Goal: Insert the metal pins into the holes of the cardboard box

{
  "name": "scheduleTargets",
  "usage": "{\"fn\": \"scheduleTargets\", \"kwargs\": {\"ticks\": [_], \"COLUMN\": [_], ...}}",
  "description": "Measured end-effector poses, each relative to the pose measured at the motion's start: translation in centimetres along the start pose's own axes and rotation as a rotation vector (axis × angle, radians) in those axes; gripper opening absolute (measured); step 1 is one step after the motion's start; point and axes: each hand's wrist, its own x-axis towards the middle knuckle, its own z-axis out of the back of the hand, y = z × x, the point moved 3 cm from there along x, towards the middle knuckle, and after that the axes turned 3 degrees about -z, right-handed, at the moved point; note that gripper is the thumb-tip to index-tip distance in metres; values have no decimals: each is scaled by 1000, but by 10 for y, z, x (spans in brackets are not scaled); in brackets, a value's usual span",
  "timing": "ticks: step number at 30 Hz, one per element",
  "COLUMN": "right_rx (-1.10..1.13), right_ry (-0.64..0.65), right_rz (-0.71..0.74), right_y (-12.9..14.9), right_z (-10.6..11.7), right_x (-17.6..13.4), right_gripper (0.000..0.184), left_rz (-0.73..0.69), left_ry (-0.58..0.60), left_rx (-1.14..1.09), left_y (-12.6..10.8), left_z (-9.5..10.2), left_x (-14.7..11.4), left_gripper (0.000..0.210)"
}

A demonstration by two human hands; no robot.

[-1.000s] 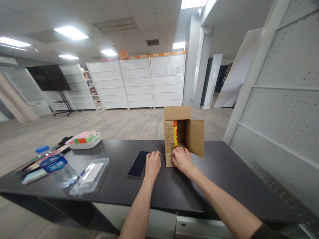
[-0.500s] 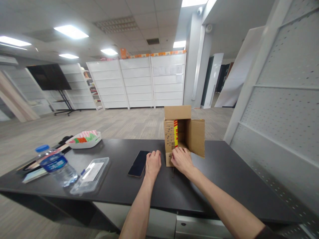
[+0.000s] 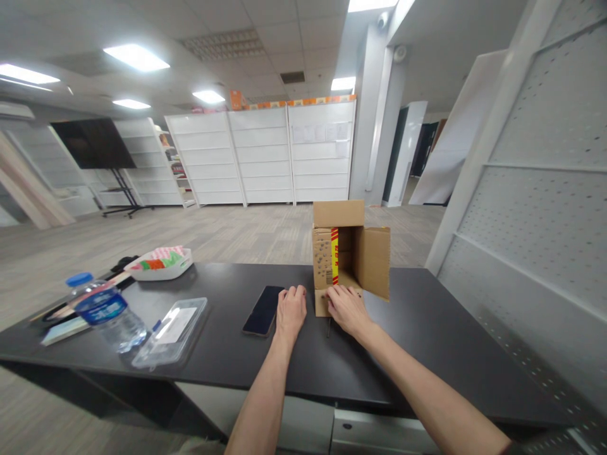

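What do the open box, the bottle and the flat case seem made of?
Box: matt brown cardboard, judging by its folding flaps and rough edge. Bottle: probably clear, glossy plastic; its see-through body has bright glints. Flat case: likely shiny, clear plastic too, being see-through with pale glints.

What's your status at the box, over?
Right hand at cardboard box, grip unclear. Left hand beside phone. Box open toward camera; right hand partly blocks lower flap.

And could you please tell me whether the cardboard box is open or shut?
Open: the cardboard box has its upper flap raised, and its interior shows above the right hand.
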Motion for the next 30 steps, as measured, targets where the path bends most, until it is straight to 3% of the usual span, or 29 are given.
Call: {"fn": "scheduleTargets", "kwargs": {"ticks": [10, 22, 30], "right_rx": [166, 341, 327], "right_ry": [-32, -311, -305], "right_rz": [-27, 121, 261], "right_y": [-11, -9, -4], "right_z": [-11, 12, 9], "right_x": [-4, -24, -49], "right_gripper": [21, 18, 16], "left_rz": [-4, 6, 5], "left_ry": [9, 13, 8], "left_rx": [-6, -5, 3], "left_y": [0, 0, 1], "left_z": [-1, 1, -3], "left_x": [0, 0, 0], "left_gripper": [20, 20, 18]}}
